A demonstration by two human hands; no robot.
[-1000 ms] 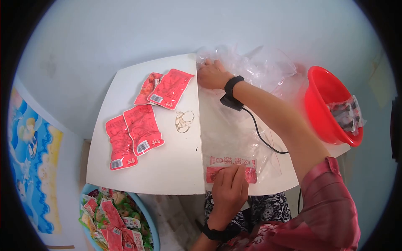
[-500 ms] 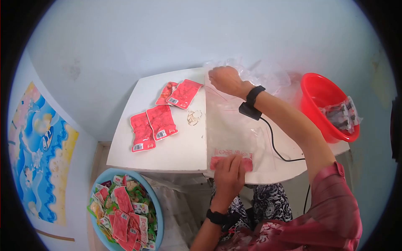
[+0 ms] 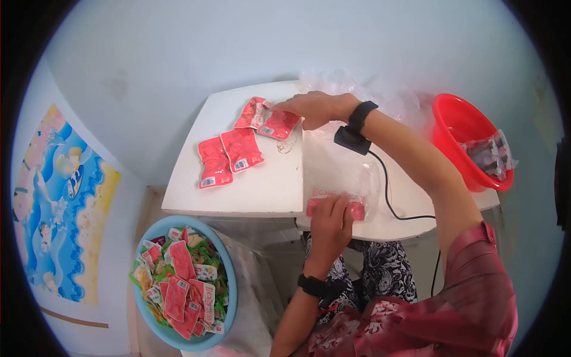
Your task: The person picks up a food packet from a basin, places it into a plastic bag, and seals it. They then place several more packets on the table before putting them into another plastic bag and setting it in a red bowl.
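My left hand (image 3: 331,229) is closed over a red food packet (image 3: 357,209) at the front edge of the table; its fingers cover the middle of the packet. A clear plastic bag (image 3: 339,169) lies flat around that packet and stretches back from it. Farther back, my right hand (image 3: 312,108) reaches left, its fingertips closed at the upper edge of another red packet (image 3: 282,124). That packet is tilted and overlaps a neighbouring packet (image 3: 252,107). Two more red packets (image 3: 215,163) (image 3: 242,149) lie side by side on the white table's left part.
A blue tub (image 3: 231,291) full of red and green packets stands low at the left. At the right is a red basin (image 3: 443,128) with a filled clear pack (image 3: 489,159). Clear bags (image 3: 386,101) lie along the wall. A black cable (image 3: 388,199) runs from my right wrist.
My right hand has moved left from the bags onto the back red packet, which is now tilted. My left hand stays on the packet at the front. The whole view has shifted slightly.
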